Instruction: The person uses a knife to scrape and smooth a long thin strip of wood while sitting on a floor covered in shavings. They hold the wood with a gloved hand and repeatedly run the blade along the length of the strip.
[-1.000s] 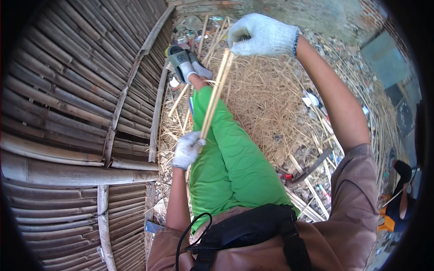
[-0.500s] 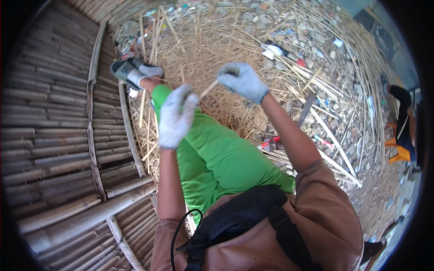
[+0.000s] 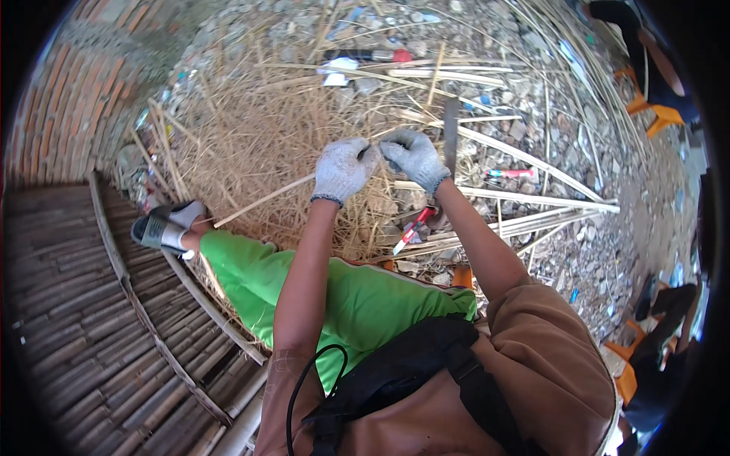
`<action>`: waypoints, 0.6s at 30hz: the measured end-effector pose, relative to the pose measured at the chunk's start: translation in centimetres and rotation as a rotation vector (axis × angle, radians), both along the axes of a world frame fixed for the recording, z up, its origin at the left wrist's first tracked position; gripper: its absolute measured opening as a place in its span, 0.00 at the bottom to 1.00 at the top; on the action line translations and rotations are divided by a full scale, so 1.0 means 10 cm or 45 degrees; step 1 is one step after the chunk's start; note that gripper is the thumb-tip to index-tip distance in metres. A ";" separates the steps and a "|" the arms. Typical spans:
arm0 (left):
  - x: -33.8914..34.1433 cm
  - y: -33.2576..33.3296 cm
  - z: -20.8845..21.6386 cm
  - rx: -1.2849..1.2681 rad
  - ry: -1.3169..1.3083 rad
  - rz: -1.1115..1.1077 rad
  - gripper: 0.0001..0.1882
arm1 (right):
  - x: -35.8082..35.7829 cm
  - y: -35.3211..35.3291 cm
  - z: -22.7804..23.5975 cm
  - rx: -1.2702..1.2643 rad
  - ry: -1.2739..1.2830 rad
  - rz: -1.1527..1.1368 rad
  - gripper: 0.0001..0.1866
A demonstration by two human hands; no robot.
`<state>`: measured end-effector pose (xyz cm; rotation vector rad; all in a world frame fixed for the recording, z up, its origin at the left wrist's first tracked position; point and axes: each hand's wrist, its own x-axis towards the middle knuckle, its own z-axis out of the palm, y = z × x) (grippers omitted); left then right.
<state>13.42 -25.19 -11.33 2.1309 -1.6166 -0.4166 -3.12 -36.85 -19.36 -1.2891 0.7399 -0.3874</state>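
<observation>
In a white knitted glove, my left hand (image 3: 346, 169) is closed in a pinch. A thin bamboo strip (image 3: 266, 201) runs from it toward the lower left and disappears behind the glove. Almost touching its fingertips is my right hand (image 3: 416, 157), also gloved, with thumb and fingers curled together. Whatever lies between those fingers is hidden. Both hands hover above a heap of straw-like bamboo shavings (image 3: 258, 137), beyond my legs in green trousers (image 3: 357, 296).
A dark flat blade (image 3: 451, 137) lies beside my right hand. Nearer is a red-handled cutter (image 3: 414, 230); a red and white tool (image 3: 509, 173) rests farther right. Split bamboo strips (image 3: 532, 159) cover stony ground. A slatted bamboo panel (image 3: 84, 304) stands left. Other people sit on orange stools (image 3: 654, 114).
My hands have come together; the left swung right and away from the panel. The strip, earlier stretching between the hands, now points out past the left one. My view has turned rightward.
</observation>
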 end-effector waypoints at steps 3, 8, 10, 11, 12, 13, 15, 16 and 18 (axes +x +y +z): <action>-0.09 -0.21 -0.33 0.094 0.099 -0.067 0.18 | -0.24 -0.02 -0.19 0.047 0.081 -0.058 0.16; -0.13 -0.30 -0.87 0.276 0.054 -0.057 0.20 | -0.79 0.09 -0.54 -0.485 0.668 -0.270 0.29; -0.03 -0.31 -0.99 0.317 0.041 0.025 0.20 | -1.02 0.19 -0.55 -0.511 0.996 -0.445 0.31; -0.01 -0.35 -1.05 0.340 0.030 0.064 0.20 | -1.12 0.23 -0.63 -0.506 1.148 -0.402 0.32; 0.01 -0.39 -1.11 0.363 0.019 0.108 0.20 | -1.19 0.27 -0.71 -0.499 1.298 -0.352 0.34; 0.04 -0.43 -1.17 0.373 0.040 0.158 0.20 | -1.25 0.31 -0.85 -0.502 1.328 -0.290 0.36; 0.09 -0.49 -1.31 0.312 -0.005 0.153 0.20 | -1.34 0.40 -1.10 -0.503 1.379 -0.149 0.39; 0.11 -0.50 -1.38 0.283 -0.031 0.154 0.20 | -1.36 0.37 -1.13 -0.444 1.380 -0.141 0.40; 0.13 -0.45 -1.48 0.282 -0.043 0.190 0.22 | -1.36 0.28 -1.20 -0.330 1.381 -0.126 0.41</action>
